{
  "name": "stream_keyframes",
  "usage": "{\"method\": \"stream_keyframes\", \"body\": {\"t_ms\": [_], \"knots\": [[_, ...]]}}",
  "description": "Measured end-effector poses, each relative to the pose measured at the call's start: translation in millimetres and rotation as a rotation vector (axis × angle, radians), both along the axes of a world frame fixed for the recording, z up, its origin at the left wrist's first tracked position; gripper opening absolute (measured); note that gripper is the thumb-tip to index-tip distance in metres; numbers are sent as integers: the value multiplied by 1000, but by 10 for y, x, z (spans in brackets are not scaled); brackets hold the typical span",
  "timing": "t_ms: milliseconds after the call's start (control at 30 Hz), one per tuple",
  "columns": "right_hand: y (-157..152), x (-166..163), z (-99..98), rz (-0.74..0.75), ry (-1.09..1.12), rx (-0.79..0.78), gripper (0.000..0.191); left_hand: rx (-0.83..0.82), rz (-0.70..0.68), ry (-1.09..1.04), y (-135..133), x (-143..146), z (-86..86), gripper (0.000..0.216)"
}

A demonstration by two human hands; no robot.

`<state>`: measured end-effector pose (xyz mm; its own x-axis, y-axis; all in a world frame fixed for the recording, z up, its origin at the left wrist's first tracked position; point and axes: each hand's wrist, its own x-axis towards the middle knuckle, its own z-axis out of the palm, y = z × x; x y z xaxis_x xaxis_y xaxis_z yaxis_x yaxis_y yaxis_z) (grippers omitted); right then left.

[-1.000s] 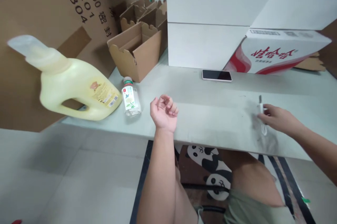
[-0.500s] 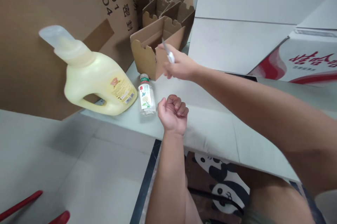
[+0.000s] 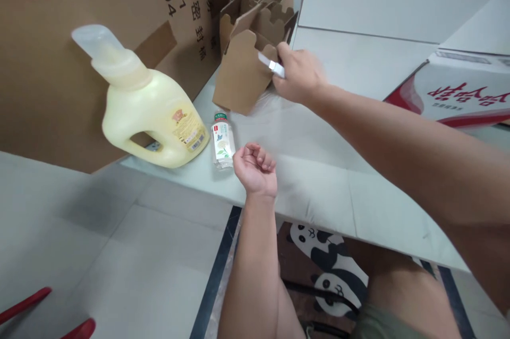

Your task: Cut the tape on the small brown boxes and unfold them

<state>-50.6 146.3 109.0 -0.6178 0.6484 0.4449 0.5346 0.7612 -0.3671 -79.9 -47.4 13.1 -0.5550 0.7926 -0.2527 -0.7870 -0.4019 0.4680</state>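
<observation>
My right hand (image 3: 299,74) reaches across the table and grips the rim of the nearest open cardboard box (image 3: 241,74), tilting it up off the table. The same hand also holds a small white tool (image 3: 271,64) with a thin blade. My left hand (image 3: 255,168) rests near the table's front edge, palm up, fingers loosely curled with nothing in them. Just left of it lies a small clear bottle (image 3: 222,140) with a green cap. A big pale yellow jug (image 3: 149,113) stands beside the bottle.
More open cardboard boxes (image 3: 274,16) stand behind the tilted one. A large brown carton (image 3: 79,4) leans at the left. A white and red carton (image 3: 462,92) sits at the right on the grey table (image 3: 319,169). Red objects (image 3: 48,312) lie on the floor.
My right hand left the table's right side with the white tool, swept to the boxes at the back left, took hold of the nearest box and tipped it up. My left hand stayed put.
</observation>
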Motion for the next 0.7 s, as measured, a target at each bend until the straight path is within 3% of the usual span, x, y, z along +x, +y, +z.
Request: {"method": "stream_keyframes", "body": {"t_ms": [100,200,300,367,500,600,700], "knots": [[-92,322,135,-59,36,13,19,-144,248,-12,9,24,32,29],[-295,861,191,-146,3,97,18,-278,528,-6,13,23,72,23],[-598,1648,113,0,148,266,11,-283,610,141,32,25,65,18],[-820,2208,-3,52,251,327,18,-224,544,305,55,56,27,18],[-1176,2972,-318,-31,361,103,25,45,136,629,101,236,-66,34],[-1256,3067,-559,-125,496,-18,14,254,-123,857,142,418,-95,52],[-1244,2929,-756,-291,660,-77,13,345,-205,989,209,548,-101,63]]}}
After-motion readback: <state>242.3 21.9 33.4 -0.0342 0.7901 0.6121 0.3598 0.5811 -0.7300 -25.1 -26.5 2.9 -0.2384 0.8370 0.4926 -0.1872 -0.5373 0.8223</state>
